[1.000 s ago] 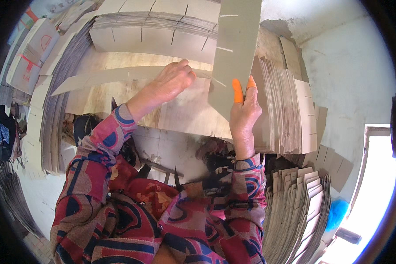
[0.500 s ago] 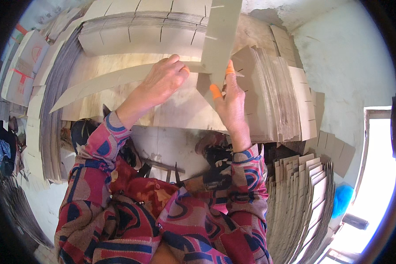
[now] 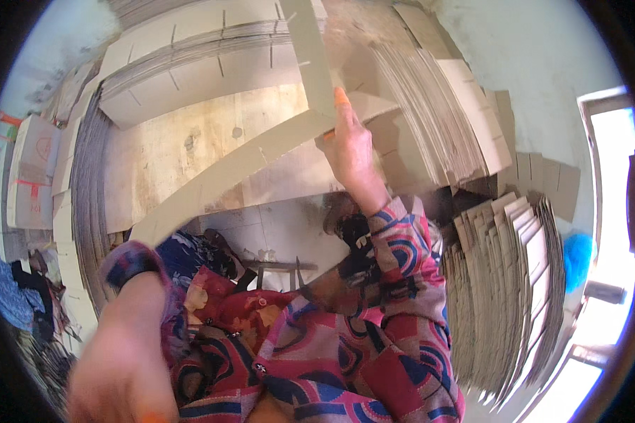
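My right hand [image 3: 351, 144], with orange covers on its fingertips, grips two cardboard strips where they cross. One slotted cardboard strip [image 3: 309, 60] points up and away from the hand. The other, a long cardboard strip [image 3: 233, 176], slants down to the left over the wooden board [image 3: 169, 144]. My left hand [image 3: 120, 374] is a blur close to the camera at the lower left, away from the strips; what it holds cannot be made out. Patterned red and blue sleeves cover both forearms.
Stacks of slotted cardboard sheets [image 3: 190, 67] lie at the back of the board. More cardboard stacks stand to the right [image 3: 434, 106], lower right [image 3: 508, 296] and along the left edge [image 3: 85, 183]. Cartons [image 3: 28, 176] sit far left, a blue object [image 3: 578, 261] far right.
My left hand has left the long strip and swung back down to the lower left. The right hand has shifted the upright strip left, so it now meets the long strip.
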